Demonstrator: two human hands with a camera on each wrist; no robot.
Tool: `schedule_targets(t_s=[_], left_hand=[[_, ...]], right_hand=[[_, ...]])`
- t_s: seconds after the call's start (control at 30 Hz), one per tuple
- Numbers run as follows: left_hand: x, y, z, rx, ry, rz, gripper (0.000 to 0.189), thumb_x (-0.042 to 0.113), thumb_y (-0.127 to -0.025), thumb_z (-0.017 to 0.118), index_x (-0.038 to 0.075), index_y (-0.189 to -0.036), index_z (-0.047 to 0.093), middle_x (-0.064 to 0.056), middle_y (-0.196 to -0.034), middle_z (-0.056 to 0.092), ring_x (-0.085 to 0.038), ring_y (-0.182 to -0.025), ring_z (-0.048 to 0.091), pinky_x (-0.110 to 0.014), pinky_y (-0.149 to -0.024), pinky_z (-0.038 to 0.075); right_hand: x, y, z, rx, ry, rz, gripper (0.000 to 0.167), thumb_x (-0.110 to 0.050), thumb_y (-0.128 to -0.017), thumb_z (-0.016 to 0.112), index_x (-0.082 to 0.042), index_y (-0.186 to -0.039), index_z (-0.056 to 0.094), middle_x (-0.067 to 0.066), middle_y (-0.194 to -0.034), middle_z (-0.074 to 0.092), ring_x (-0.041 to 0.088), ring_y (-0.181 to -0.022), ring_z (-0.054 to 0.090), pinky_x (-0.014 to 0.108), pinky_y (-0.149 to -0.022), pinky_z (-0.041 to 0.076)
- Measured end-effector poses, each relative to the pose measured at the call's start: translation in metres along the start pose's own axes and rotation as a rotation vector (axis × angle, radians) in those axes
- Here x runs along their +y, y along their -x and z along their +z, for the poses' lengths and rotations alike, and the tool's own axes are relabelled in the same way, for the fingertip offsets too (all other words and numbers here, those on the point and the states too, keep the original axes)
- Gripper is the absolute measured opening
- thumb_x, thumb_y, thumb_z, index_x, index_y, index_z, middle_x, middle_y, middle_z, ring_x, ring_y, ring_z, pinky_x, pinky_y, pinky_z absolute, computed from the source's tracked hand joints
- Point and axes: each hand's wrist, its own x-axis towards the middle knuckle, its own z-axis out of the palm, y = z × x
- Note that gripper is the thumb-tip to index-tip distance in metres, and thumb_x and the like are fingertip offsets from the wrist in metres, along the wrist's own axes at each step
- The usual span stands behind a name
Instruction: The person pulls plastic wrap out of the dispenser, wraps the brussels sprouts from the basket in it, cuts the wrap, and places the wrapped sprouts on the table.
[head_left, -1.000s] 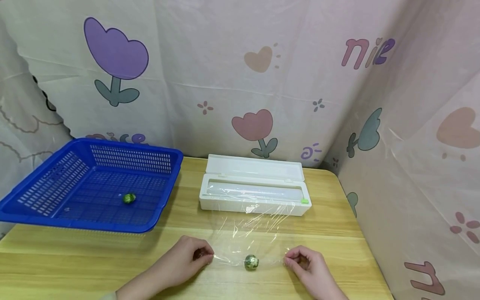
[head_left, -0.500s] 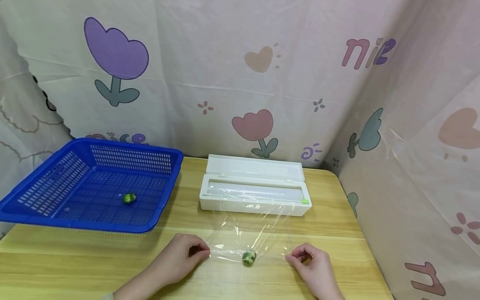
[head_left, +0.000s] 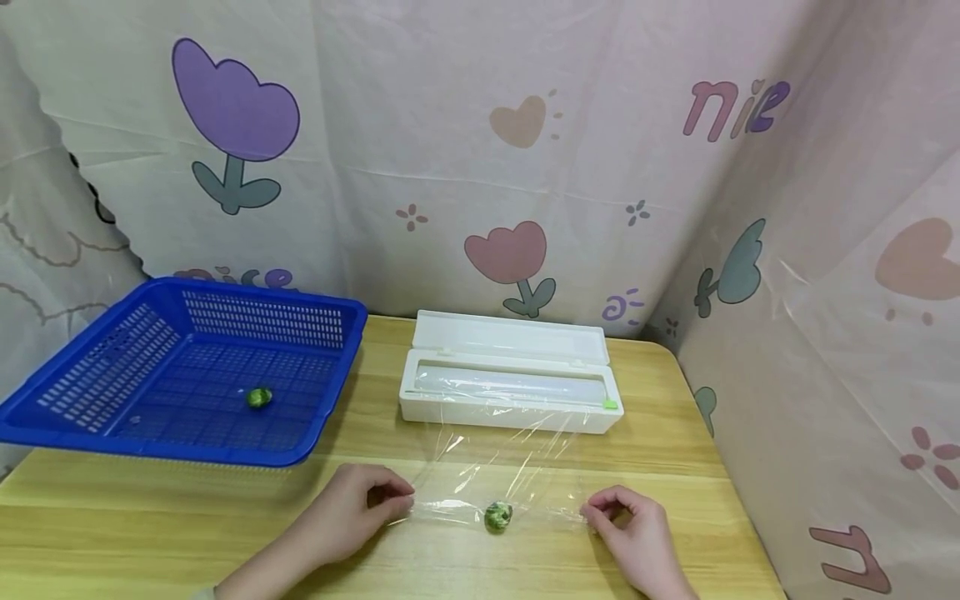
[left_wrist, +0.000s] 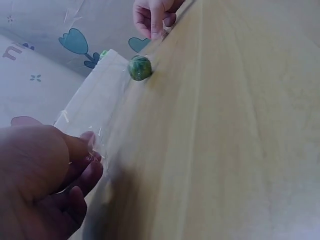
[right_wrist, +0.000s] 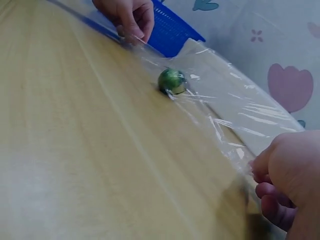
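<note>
Clear plastic wrap (head_left: 468, 479) stretches toward me from a white dispenser box (head_left: 480, 410) with its lid up and a roll inside. My left hand (head_left: 348, 515) pinches the wrap's near left corner between thumb and fingers. The near right corner is pinched by my right hand (head_left: 633, 533). Between the hands, at the wrap's near edge, sits a small round green ball with pale streaks, like a Brussels sprout (head_left: 498, 517). In the right wrist view the film overlaps this sprout (right_wrist: 171, 81), and the right fingertips (right_wrist: 256, 170) grip the film's edge.
A blue perforated basket (head_left: 330, 408) stands at the left on the wooden table (head_left: 660, 450), with a similar green ball (head_left: 258, 397) inside. A green slider (head_left: 611, 404) sits at the box's right front. Printed curtains (head_left: 420, 108) enclose the back and sides.
My hands have moved slightly apart, the left to the left and the right to the right, drawing the wrap's near edge wider. The sprout has shifted slightly left and away from me.
</note>
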Motion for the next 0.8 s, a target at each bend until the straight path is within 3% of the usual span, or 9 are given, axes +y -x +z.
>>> schedule_targets(t_s=[0.1,0.2,0.33,0.4,0.57,0.67,0.8], left_hand=[[0.008,-0.003,0.000,0.088,-0.042,0.049,0.006,0.021,-0.096,0.082,0.020,-0.101,0.081,0.022,-0.095,0.071,-0.003,-0.087,0.066,-0.030,-0.077,0.057],[0.021,-0.010,0.006,0.140,-0.076,0.132,0.010,0.021,-0.093,0.084,0.020,-0.103,0.081,0.021,-0.102,0.072,-0.005,-0.093,0.067,-0.033,-0.081,0.059],[0.039,-0.020,0.026,0.070,-0.109,0.262,0.013,0.022,-0.094,0.082,0.018,-0.106,0.080,0.018,-0.106,0.071,-0.006,-0.099,0.068,-0.036,-0.090,0.059],[0.046,-0.026,0.037,0.012,-0.150,0.320,0.015,0.024,-0.096,0.081,0.017,-0.108,0.080,0.016,-0.106,0.071,-0.006,-0.100,0.067,-0.034,-0.092,0.058],[0.054,-0.041,0.059,-0.072,-0.306,0.416,0.017,0.029,-0.095,0.082,0.020,-0.109,0.082,0.015,-0.106,0.074,-0.004,-0.099,0.064,-0.030,-0.087,0.055],[0.053,-0.044,0.065,-0.090,-0.350,0.427,0.016,0.029,-0.094,0.083,0.022,-0.108,0.083,0.017,-0.105,0.075,-0.003,-0.097,0.064,-0.028,-0.083,0.052],[0.051,-0.046,0.070,-0.090,-0.340,0.402,0.016,0.030,-0.095,0.082,0.022,-0.108,0.082,0.017,-0.104,0.075,-0.001,-0.095,0.064,-0.027,-0.081,0.050]], right_hand=[[-0.006,-0.003,-0.002,0.040,0.001,-0.095,0.028,0.008,-0.083,0.085,-0.018,-0.086,0.075,-0.013,-0.082,0.070,0.009,-0.073,0.063,0.025,-0.057,0.052],[-0.016,-0.005,0.002,0.046,-0.010,-0.281,0.032,0.012,-0.082,0.084,-0.017,-0.092,0.076,-0.010,-0.088,0.071,0.010,-0.074,0.064,0.022,-0.052,0.051],[-0.033,-0.006,0.018,-0.055,-0.026,-0.527,0.028,0.009,-0.084,0.083,-0.010,-0.102,0.076,-0.004,-0.099,0.073,0.008,-0.078,0.063,0.016,-0.054,0.049],[-0.039,-0.006,0.029,-0.115,0.000,-0.610,0.026,0.004,-0.086,0.083,-0.010,-0.106,0.077,-0.004,-0.105,0.072,0.007,-0.085,0.065,0.015,-0.065,0.053],[-0.047,-0.004,0.052,-0.171,0.115,-0.718,0.021,-0.007,-0.087,0.087,-0.015,-0.105,0.080,-0.011,-0.111,0.069,0.007,-0.099,0.064,0.017,-0.086,0.052],[-0.047,-0.004,0.059,-0.166,0.131,-0.730,0.019,-0.010,-0.088,0.088,-0.016,-0.104,0.080,-0.012,-0.109,0.070,0.007,-0.097,0.063,0.016,-0.084,0.051],[-0.044,-0.004,0.061,-0.174,0.127,-0.708,0.022,-0.016,-0.087,0.089,-0.017,-0.107,0.080,-0.013,-0.109,0.071,0.006,-0.094,0.062,0.016,-0.079,0.051]])
